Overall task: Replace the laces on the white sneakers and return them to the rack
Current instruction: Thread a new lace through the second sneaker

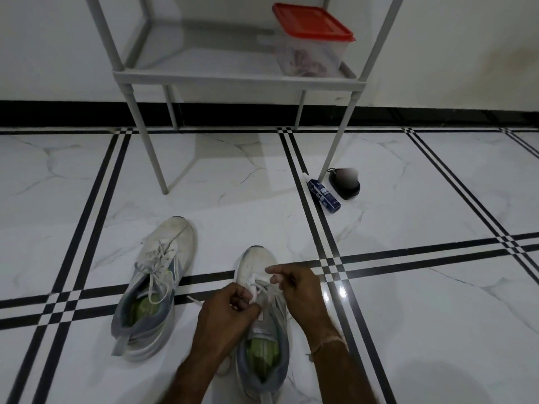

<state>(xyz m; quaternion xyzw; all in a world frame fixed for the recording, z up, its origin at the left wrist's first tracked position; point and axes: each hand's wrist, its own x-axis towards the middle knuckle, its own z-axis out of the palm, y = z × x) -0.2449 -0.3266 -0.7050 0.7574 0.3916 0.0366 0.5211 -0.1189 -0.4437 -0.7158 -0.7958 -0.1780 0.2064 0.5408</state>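
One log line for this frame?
left hand: pinches lace | right hand: pinches lace | near sneaker: floor | far sneaker: laced, floor | rack: holds container

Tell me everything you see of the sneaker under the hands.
The sneaker is white, slightly grubby at the toe, with grey collar and green insole; the upper looks like mesh. It stands upright on the tiled floor, toe pointing away, apart from the other sneaker on its left. Its white lace is loose at the eyelets. The left hand pinches the lace over the tongue; the right hand pinches it near the toe.
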